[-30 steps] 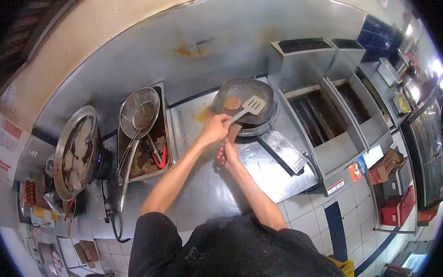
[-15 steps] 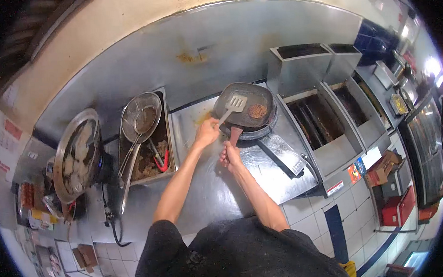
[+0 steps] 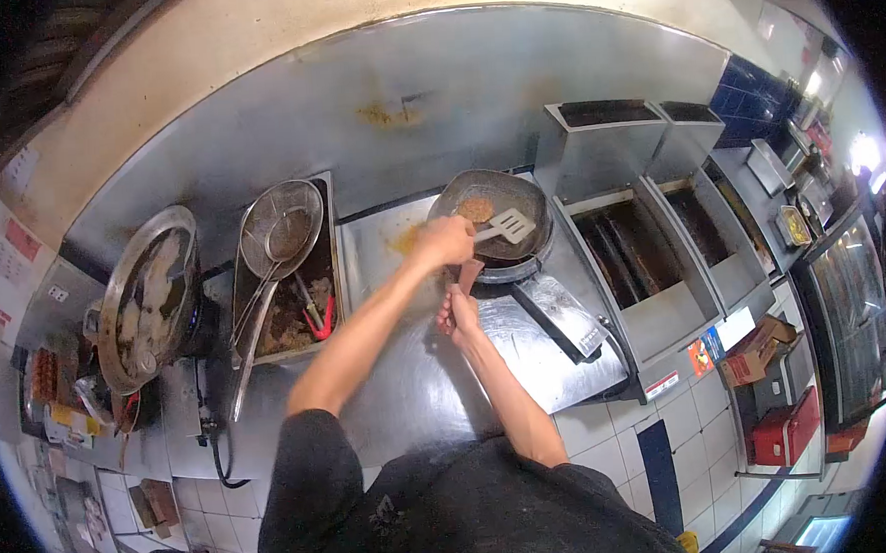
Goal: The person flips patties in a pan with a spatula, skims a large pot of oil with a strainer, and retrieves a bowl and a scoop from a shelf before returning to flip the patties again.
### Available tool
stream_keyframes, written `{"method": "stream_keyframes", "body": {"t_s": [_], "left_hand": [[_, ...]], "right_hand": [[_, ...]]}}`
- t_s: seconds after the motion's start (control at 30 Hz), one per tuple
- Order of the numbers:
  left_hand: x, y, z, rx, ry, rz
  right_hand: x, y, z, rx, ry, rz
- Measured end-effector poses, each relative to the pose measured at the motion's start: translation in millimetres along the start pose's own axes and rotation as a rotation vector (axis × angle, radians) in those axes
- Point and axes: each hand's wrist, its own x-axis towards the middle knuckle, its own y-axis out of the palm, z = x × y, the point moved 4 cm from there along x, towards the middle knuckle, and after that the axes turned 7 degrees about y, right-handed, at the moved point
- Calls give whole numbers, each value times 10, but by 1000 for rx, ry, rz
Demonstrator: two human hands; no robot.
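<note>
My left hand is closed around the handle of a slotted spatula, whose blade lies over the right part of a dark square frying pan. A round browned patty sits in the pan, up and to the left of the blade. Below it, my right hand is wrapped round the pan's brown handle. The pan stands over a portable burner on the steel counter, its underside partly hidden.
On the left are a large pan of oil with pale pieces in it, and a steel tub bearing a strainer and red-handled tongs. Deep fryers stand to the right. A red box sits lower right.
The spatula blade has moved right across the pan, and my left hand has moved right with it. The patty now lies farther left and higher in the pan. My right hand stays on the handle.
</note>
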Motion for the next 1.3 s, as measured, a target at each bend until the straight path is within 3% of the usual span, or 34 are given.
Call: {"method": "stream_keyframes", "body": {"t_s": [0.13,0.4,0.53,0.6,0.7,0.83,0.9,1.1,1.3], "left_hand": [[-148,-389,177,121,74,182],[-660,-727,451,32,47,-191],[-388,-451,826,128,31,-276],[-210,-261,972,-281,-222,-127],[-98,-108,913,-560,-314,-14],[-122,-181,745,-414,-295,-51],[-149,-228,718,-300,-115,-148],[-65,15,823,-238,124,-291],[14,298,578,-200,-69,-181]], "right_hand": [[3,31,13,16,33,-51],[52,-22,2,26,18,-41],[39,-2,-11,17,42,-36],[97,-23,-43,24,22,-41],[31,-17,-25,54,-4,-35],[36,-6,1,30,1,-36],[38,-12,-4,28,-7,-54],[115,-49,-53,53,7,-28],[117,-46,-33,69,-25,-32]]}}
